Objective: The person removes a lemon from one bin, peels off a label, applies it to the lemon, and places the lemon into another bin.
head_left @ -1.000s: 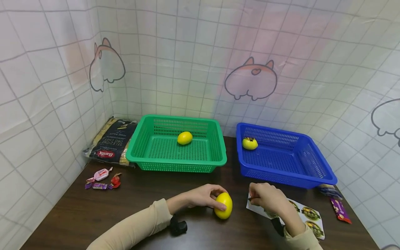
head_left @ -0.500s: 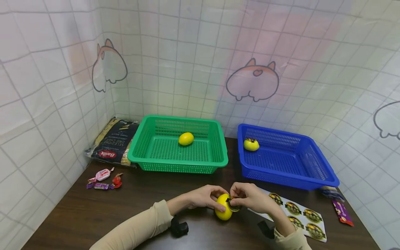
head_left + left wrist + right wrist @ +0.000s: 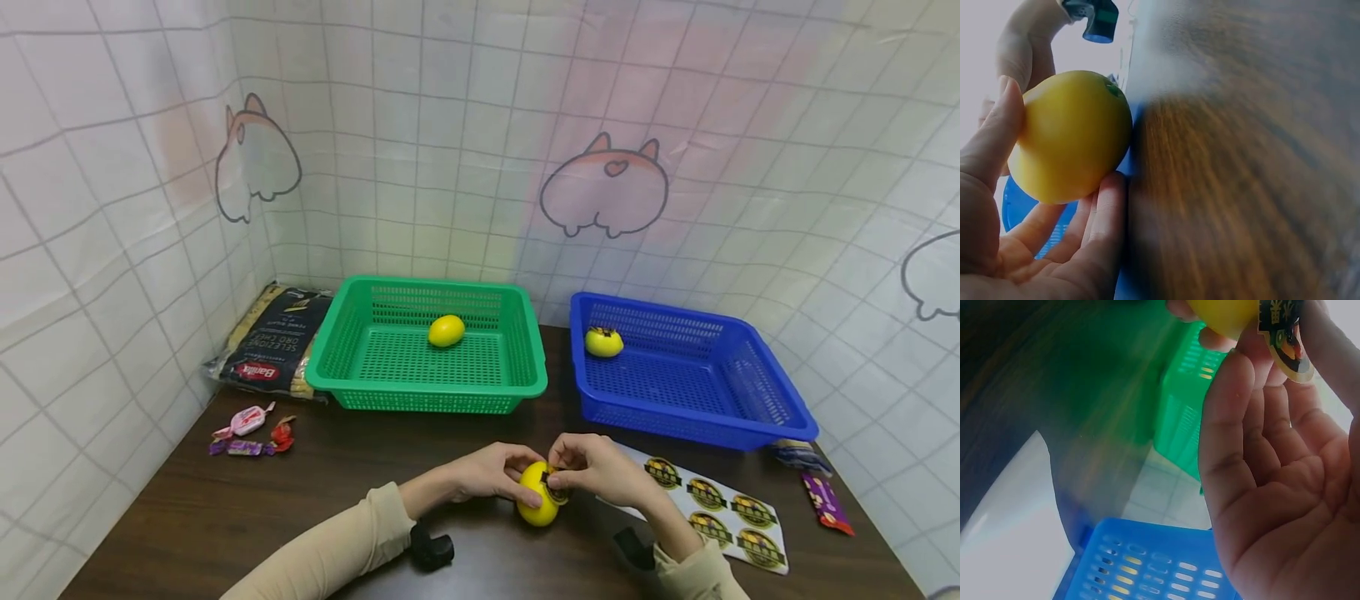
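A yellow lemon (image 3: 534,505) is held just above the dark table by my left hand (image 3: 487,472), thumb on one side and fingers below in the left wrist view. My right hand (image 3: 603,473) pinches a round black-and-gold sticker (image 3: 1289,347) between thumb and fingers, right at the lemon's right side. Part of that sticker overlaps the fruit in the head view. Under and beyond my right forearm lies a white sheet (image 3: 678,497) with several matching stickers.
Behind the hands stands a green basket (image 3: 427,390) with one lemon (image 3: 446,331). A blue basket (image 3: 697,431) to its right holds a lemon with a dark label (image 3: 604,342). A pasta bag (image 3: 273,342), candies (image 3: 247,420) and a purple wrapper (image 3: 827,503) lie at the sides.
My right hand has moved left from the sticker sheet to the lemon, bringing a sticker with it. My left hand keeps its hold on the lemon in nearly the same place.
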`<control>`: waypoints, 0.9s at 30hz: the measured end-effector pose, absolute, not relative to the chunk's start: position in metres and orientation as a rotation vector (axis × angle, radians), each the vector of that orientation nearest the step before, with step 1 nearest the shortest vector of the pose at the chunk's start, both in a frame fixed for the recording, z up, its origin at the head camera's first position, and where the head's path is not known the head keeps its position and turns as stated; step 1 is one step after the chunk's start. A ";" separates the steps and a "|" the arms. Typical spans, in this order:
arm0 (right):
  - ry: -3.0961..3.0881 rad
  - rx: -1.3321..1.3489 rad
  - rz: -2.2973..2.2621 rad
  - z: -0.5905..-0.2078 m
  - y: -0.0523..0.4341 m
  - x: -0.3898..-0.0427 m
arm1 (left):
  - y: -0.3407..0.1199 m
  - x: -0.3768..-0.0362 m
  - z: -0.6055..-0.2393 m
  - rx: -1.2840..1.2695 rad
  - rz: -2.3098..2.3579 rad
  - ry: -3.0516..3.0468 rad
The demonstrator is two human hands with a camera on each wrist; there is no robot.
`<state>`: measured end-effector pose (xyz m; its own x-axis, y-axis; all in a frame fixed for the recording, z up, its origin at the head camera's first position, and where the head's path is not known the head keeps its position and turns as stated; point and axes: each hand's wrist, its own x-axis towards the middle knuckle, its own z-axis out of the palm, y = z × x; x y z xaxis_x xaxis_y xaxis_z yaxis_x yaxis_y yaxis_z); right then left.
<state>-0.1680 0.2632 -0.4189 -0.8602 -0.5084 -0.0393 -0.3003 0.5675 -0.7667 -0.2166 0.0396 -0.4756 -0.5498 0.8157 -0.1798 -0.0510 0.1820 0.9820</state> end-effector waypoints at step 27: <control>2.414 -0.527 -1.226 -0.426 0.270 -0.172 | 0.037 -0.210 -0.471 0.868 1.484 1.670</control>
<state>-0.1721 0.2699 -0.4256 -0.8570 -0.4885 -0.1640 -0.1556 0.5488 -0.8214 -0.2102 0.0369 -0.4709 -0.5077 0.8576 -0.0827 0.0184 0.1068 0.9941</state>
